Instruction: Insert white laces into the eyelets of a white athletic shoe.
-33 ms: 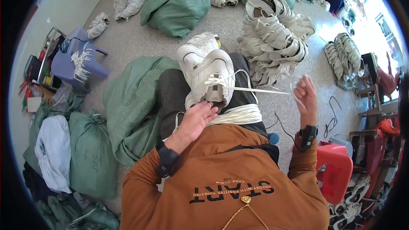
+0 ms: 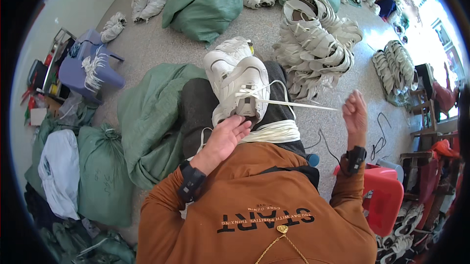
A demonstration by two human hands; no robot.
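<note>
Near centre toward 12 o'clock, on a dark-trousered lap [image 2: 196, 105]: a white, round-toed sneaker [image 2: 251, 74], toe pointing to 12 o'clock, lying against a second white sneaker [image 2: 215, 62]. At 7 o'clock, bare left hand [image 2: 226, 137] released, fingers extended, fingertips touching the sneaker's near end. At 3 o'clock, bare right hand [image 2: 355, 111], fingers curled, near the tip of a flat white lace [image 2: 293, 103] stretched taut from the sneaker; impossible to tell whether grasping it. Toward 1 o'clock, nested white shoe pieces [image 2: 316, 48] piled on grey floor [image 2: 259, 29]

a green sack [image 2: 201, 14] lies on the grey floor [image 2: 147, 41]; a purple seat [image 2: 72, 75] stands left, a red seat [image 2: 386, 198] right.
</note>
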